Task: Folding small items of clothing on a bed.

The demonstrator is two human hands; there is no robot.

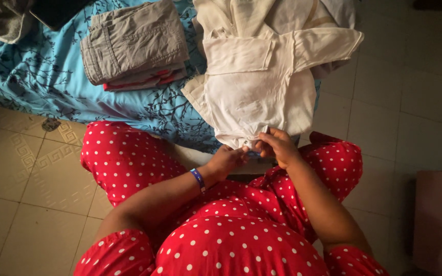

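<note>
A white shirt (254, 84) lies spread on the edge of a bed with a blue patterned sheet (42, 71), its hem hanging toward me. My left hand (226, 161), with a blue band on the wrist, pinches the shirt's lower hem. Touching it from the right, my right hand (277, 145) grips the same hem at the middle. Both hands meet at the bottom edge of the shirt, above my red polka-dot dress (129, 158).
A folded stack of grey trousers (134, 43) over red-edged clothes sits on the bed to the left. More pale garments (277, 13) lie behind the shirt. Tiled floor (395, 112) lies to the right, with a dark pink cabinet (441, 220) at lower right.
</note>
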